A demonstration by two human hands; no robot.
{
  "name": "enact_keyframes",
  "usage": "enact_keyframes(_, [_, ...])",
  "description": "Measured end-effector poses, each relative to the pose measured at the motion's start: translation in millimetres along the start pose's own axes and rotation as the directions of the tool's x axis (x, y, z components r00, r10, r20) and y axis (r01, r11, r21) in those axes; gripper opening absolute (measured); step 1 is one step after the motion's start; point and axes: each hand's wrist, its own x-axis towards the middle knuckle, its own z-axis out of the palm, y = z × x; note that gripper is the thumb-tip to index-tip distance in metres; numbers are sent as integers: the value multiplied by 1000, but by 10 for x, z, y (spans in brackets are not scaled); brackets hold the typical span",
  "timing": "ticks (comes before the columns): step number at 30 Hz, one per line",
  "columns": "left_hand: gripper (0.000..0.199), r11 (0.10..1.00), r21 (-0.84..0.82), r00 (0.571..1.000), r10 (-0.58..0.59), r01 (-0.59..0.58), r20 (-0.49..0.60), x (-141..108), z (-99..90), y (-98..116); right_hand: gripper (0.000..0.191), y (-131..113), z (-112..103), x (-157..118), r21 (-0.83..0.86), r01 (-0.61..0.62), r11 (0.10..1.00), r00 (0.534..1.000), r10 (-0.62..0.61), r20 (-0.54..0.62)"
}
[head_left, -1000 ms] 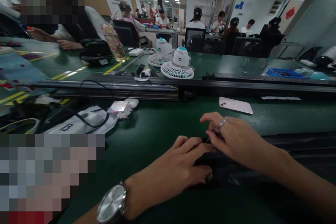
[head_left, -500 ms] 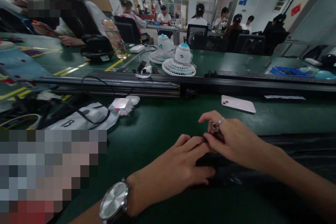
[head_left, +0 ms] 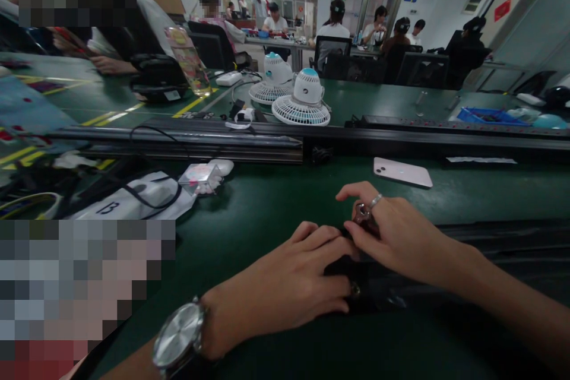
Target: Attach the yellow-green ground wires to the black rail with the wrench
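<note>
My left hand (head_left: 296,276), with a silver wristwatch (head_left: 179,332) on the wrist, rests at the end of a long, folded black sheet (head_left: 503,249). Its bent fingers grip that end, and a small brass-coloured spot (head_left: 355,290) shows by the lower fingers. My right hand (head_left: 387,225), wearing a ring, curls over the same end with the index finger raised. Held in its palm is a small reddish-brown piece with a shiny metal end (head_left: 363,212), mostly covered by the fingers. Right thumb and left fingertips nearly meet.
A pink phone (head_left: 403,172) lies beyond my hands. Black rails (head_left: 427,141) cross the table, with white fans (head_left: 300,101) behind. A clear box (head_left: 198,177) and a white bag marked 13 (head_left: 129,202) lie left. People sit farther back.
My left hand has shifted slightly left and its lower fingers have drawn back, uncovering the brass-coloured spot. My right hand stays nearly in place. The view has shifted a little.
</note>
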Motion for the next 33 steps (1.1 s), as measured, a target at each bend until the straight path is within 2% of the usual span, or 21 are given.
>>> enact_keyframes(4, [24,992,126,991,33,-16,-132,42,60,1,41,4,32,-8,72,6,997,1000,-7,7])
enact_keyframes(9, [44,972,231,970,12,47,-244,152,137,52,25,43,58,-7,91,-5,996,999,1,45])
enact_keyframes(13, [49,964,243,973,-53,108,-224,187,197,82,17,72,67,-36,72,-10,997,1000,9,17])
enact_keyframes(18, [56,963,119,963,-225,243,-149,128,224,80,9,78,61,-83,101,-20,995,1000,18,14])
enact_keyframes(21, [48,961,45,955,-266,274,-132,72,195,69,7,89,68,-95,122,-14,992,1000,13,5])
enact_keyframes(23, [36,960,-3,953,-279,280,-119,41,171,62,7,103,75,-100,134,-14,991,1000,13,8])
enact_keyframes(26, [35,959,-63,952,-281,275,-124,17,160,51,10,122,76,-104,155,-15,988,1000,15,0])
enact_keyframes(30, [57,973,-59,951,-231,224,-207,30,209,36,12,107,69,-95,186,6,982,999,4,-52])
enact_keyframes(33, [64,976,-29,949,-218,217,-228,59,251,38,13,80,74,-85,189,29,982,998,-17,-63])
